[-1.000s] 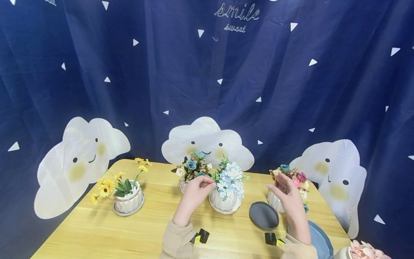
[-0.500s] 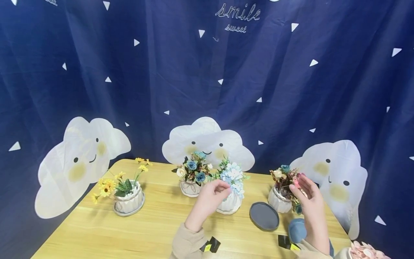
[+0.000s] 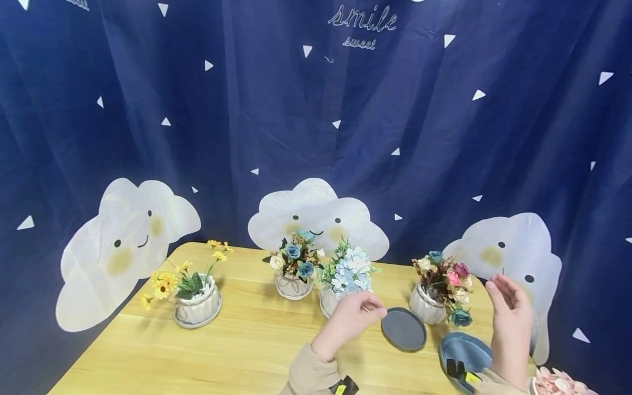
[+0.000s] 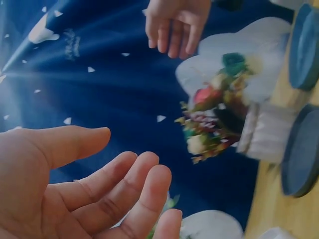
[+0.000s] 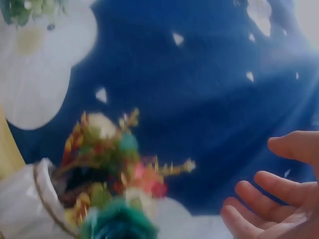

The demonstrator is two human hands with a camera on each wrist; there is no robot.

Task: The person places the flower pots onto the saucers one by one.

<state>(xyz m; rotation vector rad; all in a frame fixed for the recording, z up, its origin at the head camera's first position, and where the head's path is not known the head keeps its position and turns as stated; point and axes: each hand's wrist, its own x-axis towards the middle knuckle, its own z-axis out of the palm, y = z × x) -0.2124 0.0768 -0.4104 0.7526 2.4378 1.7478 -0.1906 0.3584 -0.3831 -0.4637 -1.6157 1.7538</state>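
Note:
My left hand (image 3: 351, 319) hovers in front of the pot of pale blue flowers (image 3: 353, 271), its fingers loosely bent with nothing between them. Close to its fingertips in the head view lies a dark grey saucer (image 3: 403, 329). My right hand (image 3: 512, 318) is raised at the right, holding nothing, fingers relaxed and apart from the thumb. Left of it stands a ribbed white pot (image 3: 425, 304) of mixed roses (image 5: 142, 181). A blue saucer (image 3: 461, 351) lies below that pot, partly covered by the right wrist's strap and sleeve.
A white pot of yellow flowers (image 3: 197, 304) stands on a saucer at the left. Behind the middle is a pot of blue and cream roses (image 3: 293, 285). Pink petals (image 3: 558, 381) show at the lower right corner. A dark blue curtain (image 3: 296, 137) hangs behind the wooden table (image 3: 237, 351).
Both hands have moved to the right. The left one went from the blue and cream roses past the pale blue flowers; the right one uncovered the mixed roses and much of the blue saucer.

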